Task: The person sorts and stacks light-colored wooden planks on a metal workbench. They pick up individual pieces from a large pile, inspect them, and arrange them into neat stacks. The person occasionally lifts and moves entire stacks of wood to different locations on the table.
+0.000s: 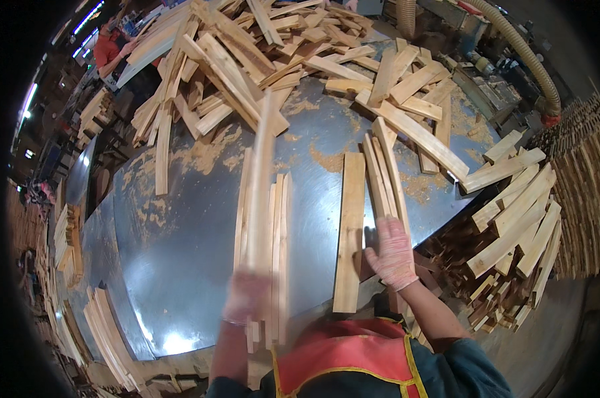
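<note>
My left hand (247, 297), smeared by motion, grips the near end of a long wooden board (263, 179), also blurred. That board points away from me, over a row of narrow wooden strips (281, 249) lying side by side on the metal table (180, 259). My right hand (391, 255), in a pale thin glove, lies with its fingers stretched out and thumb apart against the near part of a few upright-edged boards (378, 176). Just left of it, a wider flat board (349, 225) reaches over the table's near edge.
A large jumbled heap of boards (233, 60) covers the far side, with sawdust (200, 156) around it. Stacked boards (512, 225) stand at the right and more strips (107, 338) at the near left. A person (107, 50) works at far left; a ribbed hose (532, 53) hangs at far right.
</note>
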